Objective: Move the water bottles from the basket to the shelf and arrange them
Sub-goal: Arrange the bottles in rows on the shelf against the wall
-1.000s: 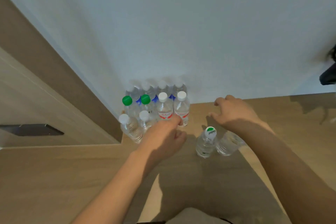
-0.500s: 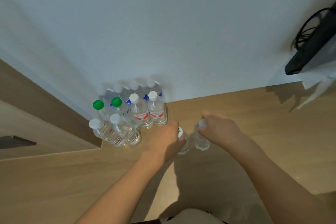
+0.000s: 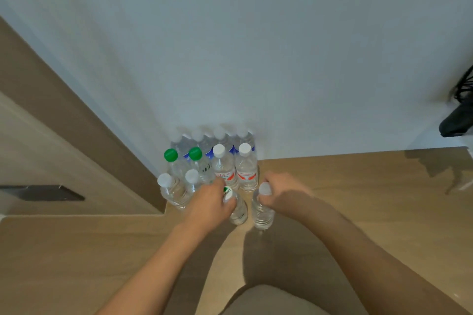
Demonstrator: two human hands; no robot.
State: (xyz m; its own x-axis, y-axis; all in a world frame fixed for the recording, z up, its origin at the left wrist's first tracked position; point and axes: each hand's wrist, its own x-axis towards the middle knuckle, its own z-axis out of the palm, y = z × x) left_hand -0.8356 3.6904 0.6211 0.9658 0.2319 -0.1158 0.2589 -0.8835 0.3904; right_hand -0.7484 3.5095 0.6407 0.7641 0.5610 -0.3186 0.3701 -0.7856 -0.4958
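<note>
Several clear water bottles stand in rows on the wooden shelf against the white wall: two with green caps, several with white caps, blue-labelled ones behind. My left hand grips a bottle with a white-and-green cap at its neck. My right hand holds a white-capped bottle by its top. Both bottles stand upright side by side just in front of the rows. No basket is in view.
A brown side panel bounds the shelf on the left, with a dark slot beyond it. A black object with cables sits at the far right. Bare wood stretches to the right of the bottles.
Both hands have taken hold of the two front bottles and slid them left and back, close to the front row. The camera view has shifted a little.
</note>
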